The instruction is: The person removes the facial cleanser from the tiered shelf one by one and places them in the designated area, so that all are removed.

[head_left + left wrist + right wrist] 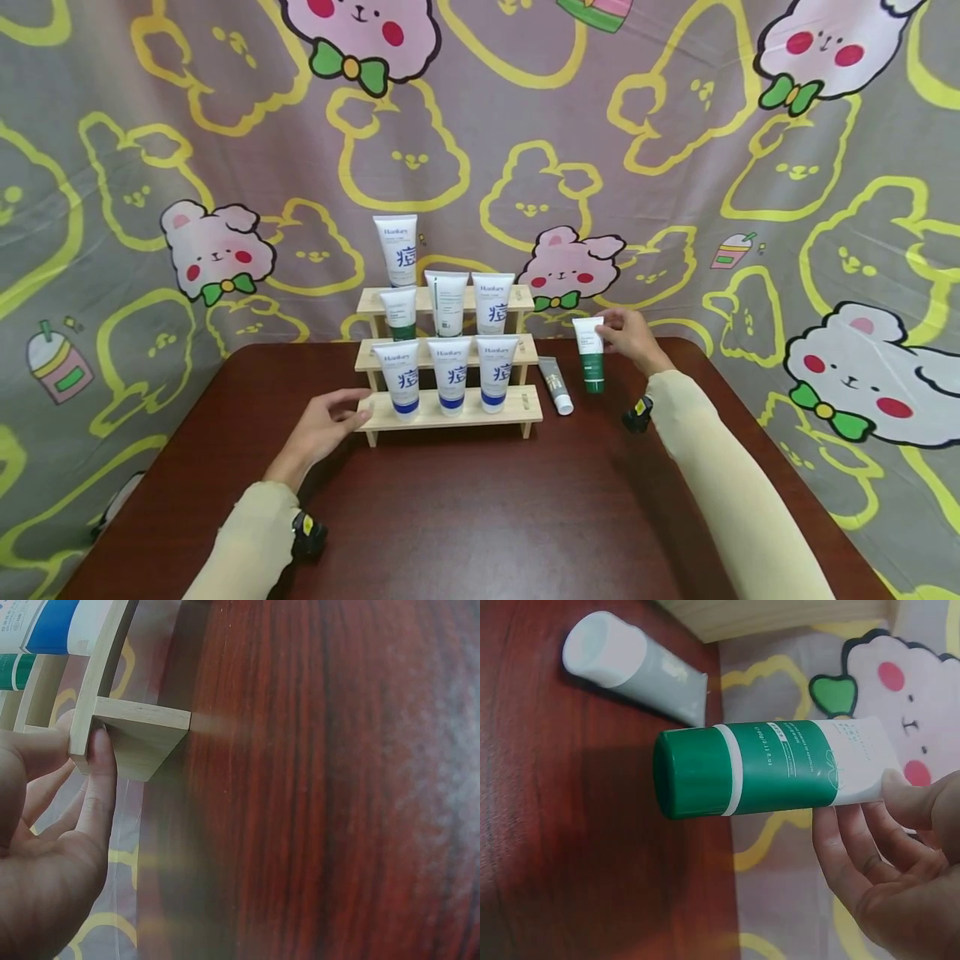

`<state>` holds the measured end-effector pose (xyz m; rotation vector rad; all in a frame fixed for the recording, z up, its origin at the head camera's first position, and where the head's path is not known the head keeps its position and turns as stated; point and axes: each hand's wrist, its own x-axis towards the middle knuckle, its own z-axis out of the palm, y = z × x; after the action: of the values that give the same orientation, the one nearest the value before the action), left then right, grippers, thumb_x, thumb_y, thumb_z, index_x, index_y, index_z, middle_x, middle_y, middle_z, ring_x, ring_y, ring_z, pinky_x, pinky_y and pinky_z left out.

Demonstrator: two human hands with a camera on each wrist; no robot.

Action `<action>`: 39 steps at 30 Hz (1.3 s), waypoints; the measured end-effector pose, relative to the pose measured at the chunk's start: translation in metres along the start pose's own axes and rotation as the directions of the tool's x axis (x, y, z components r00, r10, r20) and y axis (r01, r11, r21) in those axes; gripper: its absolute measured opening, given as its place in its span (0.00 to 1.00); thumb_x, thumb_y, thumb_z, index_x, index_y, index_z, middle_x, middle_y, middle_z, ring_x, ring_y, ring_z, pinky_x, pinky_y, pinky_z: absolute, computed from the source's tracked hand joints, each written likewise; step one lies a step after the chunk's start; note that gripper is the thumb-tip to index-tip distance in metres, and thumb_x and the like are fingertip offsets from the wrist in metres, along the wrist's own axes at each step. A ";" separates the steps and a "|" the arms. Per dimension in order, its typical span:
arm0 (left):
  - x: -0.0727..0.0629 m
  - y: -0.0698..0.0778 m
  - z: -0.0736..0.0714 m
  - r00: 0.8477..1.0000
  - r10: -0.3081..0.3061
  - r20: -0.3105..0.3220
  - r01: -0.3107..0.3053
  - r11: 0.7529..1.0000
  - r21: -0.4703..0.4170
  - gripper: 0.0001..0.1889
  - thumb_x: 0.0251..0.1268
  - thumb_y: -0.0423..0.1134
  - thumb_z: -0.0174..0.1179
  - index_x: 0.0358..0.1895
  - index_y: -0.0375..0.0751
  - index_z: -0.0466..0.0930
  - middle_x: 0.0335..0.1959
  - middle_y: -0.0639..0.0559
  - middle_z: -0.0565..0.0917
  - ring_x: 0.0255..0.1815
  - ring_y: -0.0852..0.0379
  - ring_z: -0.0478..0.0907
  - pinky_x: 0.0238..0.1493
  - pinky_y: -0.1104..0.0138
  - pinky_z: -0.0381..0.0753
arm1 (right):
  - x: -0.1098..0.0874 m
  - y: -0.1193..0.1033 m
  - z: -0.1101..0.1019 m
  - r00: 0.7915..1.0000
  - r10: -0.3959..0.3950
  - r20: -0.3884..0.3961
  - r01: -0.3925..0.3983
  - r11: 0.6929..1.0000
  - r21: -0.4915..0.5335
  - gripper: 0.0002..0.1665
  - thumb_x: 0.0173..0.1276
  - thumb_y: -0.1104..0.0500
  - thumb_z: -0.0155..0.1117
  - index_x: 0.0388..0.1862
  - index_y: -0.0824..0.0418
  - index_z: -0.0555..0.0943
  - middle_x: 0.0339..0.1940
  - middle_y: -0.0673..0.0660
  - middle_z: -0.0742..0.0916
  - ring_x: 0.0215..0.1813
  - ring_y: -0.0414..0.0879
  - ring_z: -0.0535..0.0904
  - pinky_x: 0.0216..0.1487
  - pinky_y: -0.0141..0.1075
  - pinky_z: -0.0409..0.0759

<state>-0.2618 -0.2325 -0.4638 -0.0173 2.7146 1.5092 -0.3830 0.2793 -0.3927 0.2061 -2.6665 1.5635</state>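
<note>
Up off the table, my right hand [632,337] pinches the top end of a green-and-white squeeze tube [590,358] between thumb and fingers, its green cap [690,774] pointing down. At the left end of a three-tier wooden display stand [529,403], my left hand [322,429] grips the lowest shelf [112,641], with the board between thumb and fingers. Three white tubes with blue bands, one being the middle tube [451,375], stand caps down on that shelf. A green-and-white tube [398,312] stands on the middle tier; more white tubes are on the top tier.
Between the stand and my right hand, a grey tube with a white cap [555,385] lies on the dark red-brown table [480,517]. A patterned cloth [480,125] hangs close behind the table and along its sides.
</note>
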 end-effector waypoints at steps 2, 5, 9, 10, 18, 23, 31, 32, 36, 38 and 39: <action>0.000 0.000 0.000 1.000 0.000 -0.001 0.000 1.000 0.001 0.24 0.71 0.42 0.67 0.68 0.45 0.79 0.70 0.37 0.78 0.58 0.44 0.83 0.59 0.52 0.84 | -0.002 0.004 0.000 1.000 0.013 0.007 -0.013 1.000 0.001 0.20 0.78 0.68 0.58 0.63 0.79 0.74 0.49 0.74 0.84 0.36 0.40 0.80 0.40 0.37 0.88; 0.001 0.000 0.001 1.000 0.004 -0.001 -0.004 1.000 0.000 0.24 0.71 0.42 0.67 0.68 0.44 0.79 0.70 0.37 0.78 0.58 0.44 0.83 0.58 0.53 0.84 | -0.004 0.009 0.000 0.999 0.031 0.008 -0.031 0.999 -0.010 0.19 0.78 0.68 0.58 0.62 0.78 0.74 0.50 0.73 0.84 0.37 0.41 0.81 0.40 0.38 0.88; 0.001 0.000 0.001 1.000 0.009 -0.002 -0.009 1.000 0.004 0.24 0.71 0.42 0.67 0.68 0.44 0.79 0.69 0.37 0.78 0.57 0.44 0.83 0.58 0.53 0.84 | -0.004 0.016 0.001 0.999 0.040 0.015 -0.040 0.999 -0.022 0.20 0.78 0.67 0.58 0.63 0.78 0.75 0.51 0.74 0.84 0.38 0.42 0.81 0.40 0.38 0.88; 0.001 0.000 0.001 1.000 0.009 -0.003 -0.009 1.000 0.005 0.24 0.71 0.42 0.67 0.68 0.45 0.79 0.69 0.37 0.78 0.57 0.44 0.83 0.58 0.53 0.84 | -0.004 0.018 0.001 0.999 0.041 0.016 -0.040 0.999 -0.023 0.20 0.78 0.67 0.58 0.63 0.78 0.75 0.51 0.75 0.84 0.38 0.43 0.81 0.40 0.38 0.88; 0.002 -0.001 0.001 1.000 0.005 -0.001 -0.005 1.000 0.001 0.24 0.71 0.42 0.67 0.68 0.44 0.79 0.70 0.38 0.77 0.58 0.44 0.83 0.59 0.52 0.84 | -0.008 0.023 0.003 0.999 0.051 0.006 -0.051 0.999 -0.016 0.21 0.78 0.67 0.58 0.64 0.78 0.74 0.52 0.76 0.83 0.38 0.43 0.81 0.41 0.40 0.88; 0.001 -0.003 -0.001 1.000 0.018 -0.004 -0.018 1.000 -0.002 0.24 0.71 0.41 0.67 0.68 0.43 0.79 0.70 0.37 0.78 0.57 0.44 0.84 0.57 0.56 0.84 | -0.007 0.026 0.007 0.997 0.080 -0.018 -0.080 0.997 0.010 0.22 0.79 0.66 0.57 0.66 0.77 0.73 0.57 0.77 0.82 0.40 0.42 0.82 0.42 0.38 0.88; 0.001 -0.002 -0.001 1.000 0.011 0.001 -0.011 1.000 0.000 0.24 0.71 0.42 0.67 0.68 0.44 0.79 0.69 0.37 0.78 0.57 0.44 0.84 0.56 0.56 0.84 | -0.005 0.030 0.011 0.992 0.120 -0.030 -0.120 0.993 0.013 0.24 0.79 0.65 0.57 0.69 0.75 0.73 0.61 0.75 0.80 0.42 0.43 0.81 0.41 0.35 0.86; 0.001 -0.002 -0.001 1.000 0.010 0.001 -0.010 1.000 0.002 0.24 0.71 0.42 0.67 0.68 0.44 0.79 0.70 0.37 0.78 0.57 0.44 0.83 0.57 0.56 0.84 | -0.005 0.031 0.011 0.992 0.123 -0.027 -0.123 0.992 0.016 0.24 0.79 0.65 0.57 0.69 0.75 0.72 0.61 0.75 0.80 0.43 0.44 0.80 0.41 0.34 0.86; 0.001 -0.002 0.000 1.000 0.014 -0.001 -0.014 1.000 0.006 0.24 0.71 0.42 0.67 0.68 0.43 0.79 0.70 0.37 0.77 0.58 0.44 0.83 0.56 0.56 0.84 | -0.001 0.036 0.014 0.990 0.139 -0.013 -0.138 0.990 0.014 0.26 0.79 0.64 0.57 0.72 0.73 0.71 0.62 0.74 0.79 0.45 0.45 0.80 0.40 0.32 0.85; 0.002 -0.002 0.000 1.000 0.020 -0.001 -0.020 1.000 0.003 0.24 0.71 0.41 0.67 0.67 0.43 0.79 0.70 0.37 0.77 0.57 0.43 0.84 0.56 0.56 0.84 | 0.000 0.040 0.015 0.988 0.154 -0.010 -0.154 0.988 0.018 0.26 0.79 0.64 0.57 0.73 0.72 0.70 0.61 0.73 0.80 0.44 0.45 0.79 0.39 0.33 0.85; 0.002 -0.002 0.000 1.000 0.024 -0.001 -0.024 1.000 0.002 0.24 0.71 0.41 0.67 0.67 0.43 0.79 0.70 0.37 0.77 0.57 0.43 0.84 0.56 0.57 0.84 | 0.000 0.041 0.016 0.987 0.161 -0.010 -0.161 0.987 0.016 0.27 0.79 0.64 0.57 0.73 0.71 0.70 0.60 0.72 0.80 0.44 0.46 0.79 0.39 0.34 0.85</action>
<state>-0.2636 -0.2336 -0.4660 0.0147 2.7268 1.5130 -0.3887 0.2850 -0.4364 -0.0185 -2.7247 1.6225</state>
